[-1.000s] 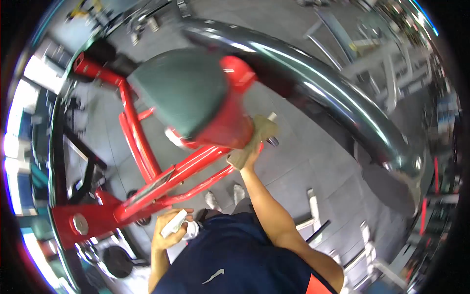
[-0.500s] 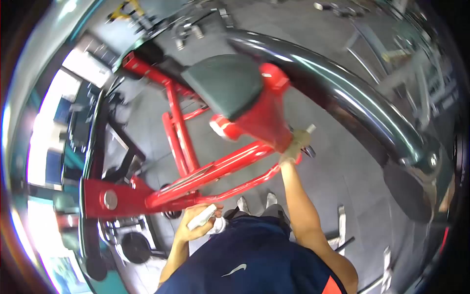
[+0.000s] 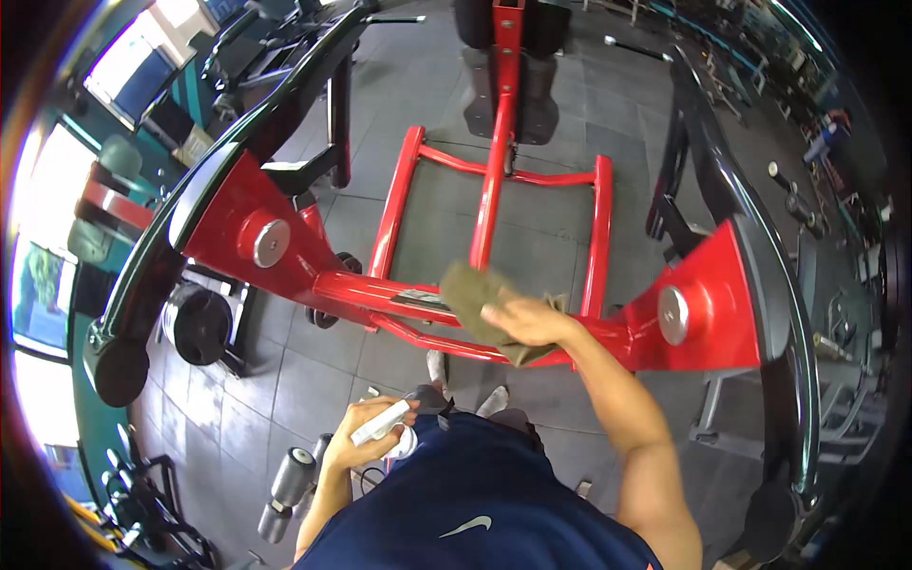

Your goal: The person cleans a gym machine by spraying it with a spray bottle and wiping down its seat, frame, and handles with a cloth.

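My right hand (image 3: 525,320) presses an olive-brown cloth (image 3: 472,296) onto the red crossbar (image 3: 353,290) of a gym machine, right of its middle. The cloth hangs over the bar's near side below my fingers. Close to my body on the left, my left hand (image 3: 353,439) is wrapped round what looks like a white spray bottle (image 3: 380,423), its long head uppermost and most of its body hidden. Red end plates with round metal caps, a left plate (image 3: 237,228) and a right plate (image 3: 708,309), stand at either end of the bar.
Glossy black arms, a left arm (image 3: 142,252) and a right arm (image 3: 774,247), curve along both sides. A red floor frame (image 3: 389,214) and dark seat pads (image 3: 532,95) lie ahead. A weight plate (image 3: 198,325) and foam rollers (image 3: 291,480) are at left. A person (image 3: 831,133) stands far right.
The view has swung round to face the machine squarely. My right hand and the cloth have gone from the red end piece onto the crossbar. My left hand still grips the bottle.
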Motion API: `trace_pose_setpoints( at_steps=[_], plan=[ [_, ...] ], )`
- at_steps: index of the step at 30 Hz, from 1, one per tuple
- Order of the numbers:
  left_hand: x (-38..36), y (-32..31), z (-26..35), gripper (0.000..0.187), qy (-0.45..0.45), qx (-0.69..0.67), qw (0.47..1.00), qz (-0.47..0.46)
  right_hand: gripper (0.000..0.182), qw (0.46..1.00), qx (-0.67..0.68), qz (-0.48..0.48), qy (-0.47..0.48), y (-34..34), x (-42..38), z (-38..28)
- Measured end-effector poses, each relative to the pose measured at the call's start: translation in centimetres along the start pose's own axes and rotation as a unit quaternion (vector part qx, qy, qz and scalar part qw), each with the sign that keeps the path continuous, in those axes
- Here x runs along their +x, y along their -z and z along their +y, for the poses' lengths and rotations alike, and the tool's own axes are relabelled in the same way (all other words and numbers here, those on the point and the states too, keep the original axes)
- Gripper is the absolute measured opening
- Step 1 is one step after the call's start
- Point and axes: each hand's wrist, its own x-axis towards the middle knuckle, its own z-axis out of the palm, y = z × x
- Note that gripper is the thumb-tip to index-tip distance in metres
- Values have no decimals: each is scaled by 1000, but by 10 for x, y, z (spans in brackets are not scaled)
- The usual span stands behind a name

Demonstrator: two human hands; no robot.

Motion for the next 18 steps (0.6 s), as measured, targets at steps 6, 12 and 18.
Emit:
trace_pose_setpoints(
  at_steps=[6,12,18],
  plan=[
    [-17,68,-38,28,73,7,996,60,80,978,-37,-197,-57,-31,117,-54],
    [34,124,-44,27,24,4,998,64,78,984,-53,-173,-12,-125,247,-4],
    [86,169,-42,29,-25,-77,996,-27,68,939,202,-153,-231,-28,135,-41]
  ],
)
